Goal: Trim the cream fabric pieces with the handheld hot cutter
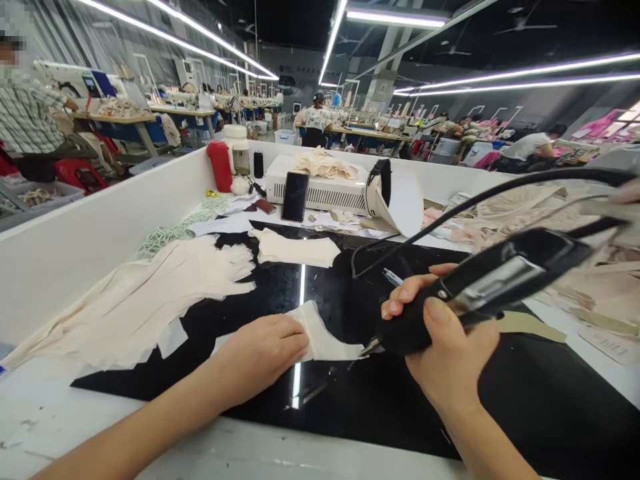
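My left hand [267, 350] presses a small cream fabric piece [320, 333] down on the glossy black board [345, 400], fingers together and curled on it. Part of the piece is hidden beneath that hand. Wrapped round the body of a black corded hand-held cutter [535, 260] is my right hand [450, 353]. The cutter's thin metal tip is at the right-hand point of the fabric; whether it touches is too small to tell. Behind lies another cream piece [297, 251]. To the left spreads a fanned pile of cream pieces [165, 293].
The cutter's black cable [480, 193] loops over the board's right side. A pen [393, 277], a phone [295, 197], a white vented box [320, 187] and a visor [400, 203] are behind. More fabric [595, 267] heaps at right. White walls [115, 180] edge the table; people sit beyond.
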A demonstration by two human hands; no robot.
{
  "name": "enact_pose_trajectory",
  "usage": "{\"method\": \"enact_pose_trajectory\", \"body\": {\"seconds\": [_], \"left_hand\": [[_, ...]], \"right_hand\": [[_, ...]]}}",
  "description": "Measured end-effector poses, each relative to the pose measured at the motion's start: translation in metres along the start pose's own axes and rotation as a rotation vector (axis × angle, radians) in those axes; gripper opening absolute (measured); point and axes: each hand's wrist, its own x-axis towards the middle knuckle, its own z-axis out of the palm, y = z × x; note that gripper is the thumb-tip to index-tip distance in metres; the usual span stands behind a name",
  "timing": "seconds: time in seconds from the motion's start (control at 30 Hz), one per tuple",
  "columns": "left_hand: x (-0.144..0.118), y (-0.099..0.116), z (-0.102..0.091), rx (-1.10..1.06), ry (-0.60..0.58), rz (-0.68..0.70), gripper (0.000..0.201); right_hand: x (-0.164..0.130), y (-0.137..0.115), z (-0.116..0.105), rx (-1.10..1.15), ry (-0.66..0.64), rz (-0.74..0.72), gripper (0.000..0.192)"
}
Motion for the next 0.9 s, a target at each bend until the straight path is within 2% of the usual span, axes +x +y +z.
{"method": "enact_pose_trajectory", "body": {"seconds": [0.1, 0.23, 0.33, 0.43, 0.57, 0.7, 0.9], "left_hand": [[-0.001, -0.003, 0.0, 0.02, -0.029, -0.022, 0.02], [-0.007, 0.006, -0.001, 0.015, -0.126, -0.123, 0.02], [-0.009, 0.014, -0.009, -0.068, -0.211, -0.208, 0.021], [-0.004, 0.012, -0.023, -0.082, -0.266, -0.258, 0.019], [0.018, -0.004, -0.032, -0.049, -0.263, -0.185, 0.02], [0.04, -0.021, -0.027, -0.166, -0.303, -0.111, 0.032], [0.048, -0.026, -0.023, -0.181, -0.443, -0.176, 0.041]], "right_hand": [[0.011, 0.015, 0.001, -0.014, 0.023, -0.015, 0.038], [0.021, 0.026, 0.01, 0.012, 0.01, -0.013, 0.036], [0.023, 0.026, 0.019, 0.027, -0.003, -0.001, 0.031], [0.021, 0.024, 0.028, 0.04, -0.016, 0.015, 0.03], [0.018, 0.022, 0.038, 0.053, -0.029, 0.03, 0.031], [0.016, 0.021, 0.045, 0.053, -0.041, 0.044, 0.031], [0.015, 0.023, 0.051, 0.04, -0.053, 0.072, 0.031]]}}
